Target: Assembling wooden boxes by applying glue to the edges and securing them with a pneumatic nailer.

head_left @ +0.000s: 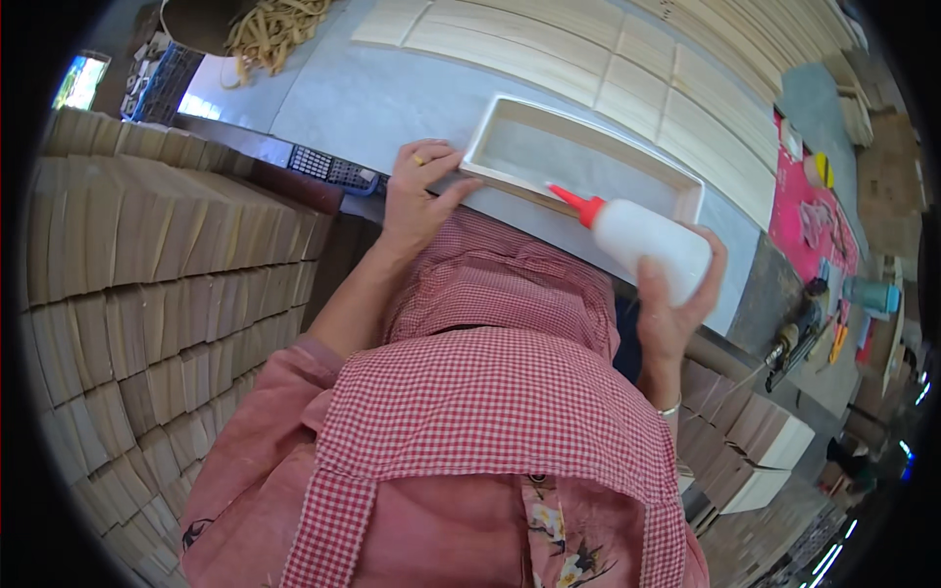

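Glue bottle (649,250) gripped in right hand (674,312), red nozzle tipped onto wooden frame (582,157) edge; left hand (420,192) fingers flat, steadying its corner on worktop (372,98).

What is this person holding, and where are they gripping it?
The right hand grips a white glue bottle around its body. The left hand presses on the wooden frame at its corner.
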`<state>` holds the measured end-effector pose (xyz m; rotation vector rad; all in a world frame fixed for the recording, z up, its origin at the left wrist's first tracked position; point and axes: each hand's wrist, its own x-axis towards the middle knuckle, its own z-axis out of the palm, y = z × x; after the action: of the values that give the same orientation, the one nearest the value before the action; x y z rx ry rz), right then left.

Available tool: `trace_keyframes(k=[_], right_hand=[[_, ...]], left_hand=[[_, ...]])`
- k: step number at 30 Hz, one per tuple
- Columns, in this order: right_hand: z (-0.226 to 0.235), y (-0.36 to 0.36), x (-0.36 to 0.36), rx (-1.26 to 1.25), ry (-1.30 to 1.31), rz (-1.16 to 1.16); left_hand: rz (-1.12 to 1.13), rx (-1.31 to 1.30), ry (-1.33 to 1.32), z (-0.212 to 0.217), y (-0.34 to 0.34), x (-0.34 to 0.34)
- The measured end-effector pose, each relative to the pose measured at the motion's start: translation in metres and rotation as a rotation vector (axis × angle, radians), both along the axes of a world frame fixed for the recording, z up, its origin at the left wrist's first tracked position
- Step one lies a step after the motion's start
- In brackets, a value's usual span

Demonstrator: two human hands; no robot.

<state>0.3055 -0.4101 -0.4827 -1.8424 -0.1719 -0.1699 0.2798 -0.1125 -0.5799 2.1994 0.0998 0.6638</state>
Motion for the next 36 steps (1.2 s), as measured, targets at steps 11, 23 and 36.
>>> trace_keyframes(k=[11,23,36], right_hand=[[-0.017,0.069,0.011,-0.03,-0.078,0.213],[0.0,-0.001,0.0,-0.183,-0.107,0.01],[0.006,-0.089,-0.019,-0.231,-0.094,-0.287]], left_hand=[[-0.019,-0.023,-0.008,0.002,0.001,-0.004],[-0.015,0.002,-0.015,0.0,0.001,-0.003],[-0.014,-0.022,0.03,0.002,0.0,-0.004]])
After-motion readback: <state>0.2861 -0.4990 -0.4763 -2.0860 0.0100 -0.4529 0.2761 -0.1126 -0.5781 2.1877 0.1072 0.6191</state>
